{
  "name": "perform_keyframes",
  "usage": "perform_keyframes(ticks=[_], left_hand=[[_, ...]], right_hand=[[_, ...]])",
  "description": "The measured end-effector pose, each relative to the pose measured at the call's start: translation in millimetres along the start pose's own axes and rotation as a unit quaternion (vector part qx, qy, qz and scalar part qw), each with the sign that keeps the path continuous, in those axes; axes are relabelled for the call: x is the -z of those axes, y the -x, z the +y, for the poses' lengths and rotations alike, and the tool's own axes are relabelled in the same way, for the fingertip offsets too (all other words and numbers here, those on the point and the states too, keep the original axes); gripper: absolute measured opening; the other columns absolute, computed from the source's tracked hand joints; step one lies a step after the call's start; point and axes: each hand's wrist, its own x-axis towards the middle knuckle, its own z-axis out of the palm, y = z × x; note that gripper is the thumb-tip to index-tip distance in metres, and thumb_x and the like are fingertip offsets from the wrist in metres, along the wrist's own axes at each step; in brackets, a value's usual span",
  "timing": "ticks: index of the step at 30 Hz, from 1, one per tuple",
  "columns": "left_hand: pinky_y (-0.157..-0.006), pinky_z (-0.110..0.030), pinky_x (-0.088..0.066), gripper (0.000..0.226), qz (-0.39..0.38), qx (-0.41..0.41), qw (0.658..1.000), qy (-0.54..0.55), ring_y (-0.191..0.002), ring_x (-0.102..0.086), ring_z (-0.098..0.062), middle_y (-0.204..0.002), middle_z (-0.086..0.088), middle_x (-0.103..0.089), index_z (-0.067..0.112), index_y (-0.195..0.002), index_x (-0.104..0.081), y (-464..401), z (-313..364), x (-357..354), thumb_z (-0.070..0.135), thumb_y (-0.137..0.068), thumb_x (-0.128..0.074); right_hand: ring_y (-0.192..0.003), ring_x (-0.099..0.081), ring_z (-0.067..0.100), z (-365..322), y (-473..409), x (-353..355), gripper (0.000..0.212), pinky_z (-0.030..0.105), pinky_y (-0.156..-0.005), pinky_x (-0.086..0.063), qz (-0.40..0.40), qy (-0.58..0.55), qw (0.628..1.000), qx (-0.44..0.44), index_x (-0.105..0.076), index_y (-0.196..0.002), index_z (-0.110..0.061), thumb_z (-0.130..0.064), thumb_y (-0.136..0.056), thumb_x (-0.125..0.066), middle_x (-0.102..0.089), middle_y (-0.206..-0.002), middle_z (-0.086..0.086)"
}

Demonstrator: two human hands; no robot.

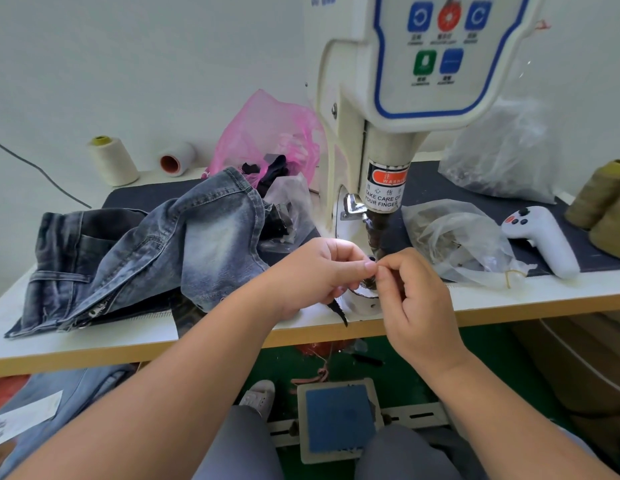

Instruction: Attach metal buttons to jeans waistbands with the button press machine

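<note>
Nearest the camera, at the bottom centre of the frame, a blue-padded square foot pedal point(339, 419) sits on the floor between the person's knees. Above it, at frame centre, the 2 hands meet fingertip to fingertip just under the ram of the cream-white button press machine point(384, 188). The left hand point(322, 271) has its fingers curled and pinches something small and dark; the right hand point(410, 299) is curled too and pinches at the same spot, though what it holds is too small to tell. A narrow dark fabric strip point(338, 310) hangs below them over the edge of the white surface point(544, 296). The washed grey denim jeans point(156, 251) lie heaped to the left of the hands, nearer the left one, running from lower left to upper right.
</note>
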Motion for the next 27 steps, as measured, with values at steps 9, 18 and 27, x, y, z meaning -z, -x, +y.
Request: perform_keyframes(ticks=[9,18,27], left_hand=[[-0.045,-0.016,-0.028,0.026,0.003,0.015,0.999,0.051,-0.047,-0.036,-0.006,-0.054,0.008,-0.048,0.023,-0.07,-0.065,-2.6,-3.2,-0.1,0.02,-0.095,-0.064],[-0.04,-0.015,-0.027,0.013,0.046,0.015,0.995,0.086,-0.046,-0.038,-0.006,-0.058,0.006,-0.052,0.021,-0.074,-0.069,-5.5,-4.8,6.9,0.02,-0.087,-0.066],[-0.041,-0.017,-0.029,0.017,0.064,0.012,0.995,0.072,-0.045,-0.037,-0.007,-0.057,0.006,-0.051,0.022,-0.077,-0.071,-5.8,-5.1,3.7,0.016,-0.091,-0.064]], right_hand=[[-0.071,-0.046,0.007,0.9,2.2,3.1,0.014,0.009,-0.064,-0.038,0.011,-0.011,1.0,-0.002,-0.059,-0.088,-0.004,-0.009,-0.097,-0.05,-0.052,-0.079,-0.002],[-0.069,-0.049,0.002,8.7,6.3,16.8,0.019,0.006,-0.063,-0.036,-0.003,0.003,1.0,-0.009,-0.058,-0.081,-0.01,-0.016,-0.096,-0.048,-0.048,-0.071,-0.011],[-0.079,-0.051,0.009,4.7,3.1,20.5,0.024,0.016,-0.068,-0.038,0.004,0.049,0.996,-0.079,-0.062,-0.109,-0.014,-0.025,-0.088,-0.065,-0.05,-0.087,-0.009]])
